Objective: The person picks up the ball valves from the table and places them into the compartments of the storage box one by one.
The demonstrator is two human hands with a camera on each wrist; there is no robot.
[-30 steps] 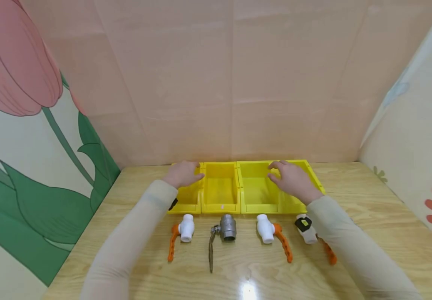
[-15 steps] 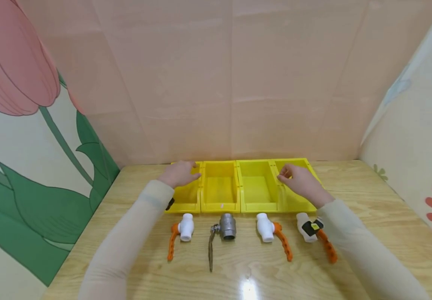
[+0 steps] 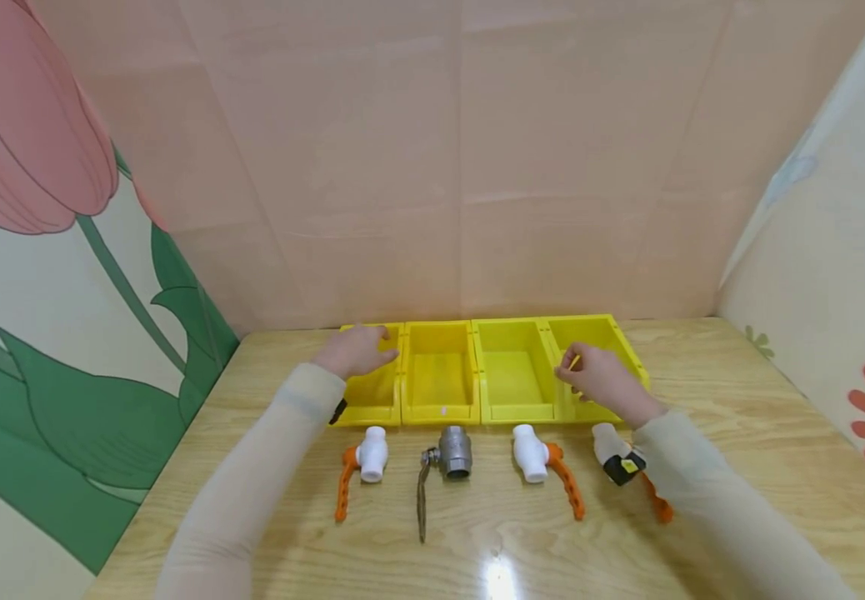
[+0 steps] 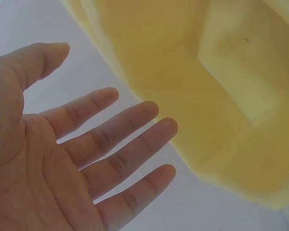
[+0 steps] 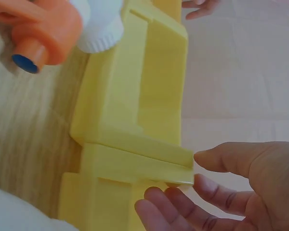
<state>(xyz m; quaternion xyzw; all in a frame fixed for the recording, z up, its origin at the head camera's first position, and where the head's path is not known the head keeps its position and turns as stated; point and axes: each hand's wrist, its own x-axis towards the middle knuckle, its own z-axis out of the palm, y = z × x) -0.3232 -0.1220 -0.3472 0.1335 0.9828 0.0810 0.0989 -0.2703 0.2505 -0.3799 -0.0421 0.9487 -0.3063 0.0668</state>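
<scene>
My left hand (image 3: 356, 350) is over the leftmost yellow bin (image 3: 372, 414); the left wrist view shows its fingers spread, palm bare, beside a yellow bin wall (image 4: 149, 96). My right hand (image 3: 603, 379) hovers about the rightmost bin (image 3: 590, 329), thumb and forefinger near the wall between the two right bins. In the right wrist view a small gap parts thumb and forefinger at the wall's end (image 5: 178, 168); whether they touch it I cannot tell. In front lie white ball valves with orange handles, left (image 3: 374, 456), centre-right (image 3: 530, 456) and right (image 3: 607, 437), and a grey metal ball valve (image 3: 456, 452).
Two middle bins, one orange-yellow (image 3: 440, 414) and one lighter yellow (image 3: 517, 412), stand between the hands. All bins sit in a row on a wooden table (image 3: 305, 542), before a pinkish cloth backdrop (image 3: 462, 167). A black wrist camera (image 3: 622, 467) partly covers the right valve.
The right hand has moved from above the wall between the two right bins rightward and slightly nearer, its thumb and forefinger coming closer together. The left hand has shifted slightly left. The valves stay put.
</scene>
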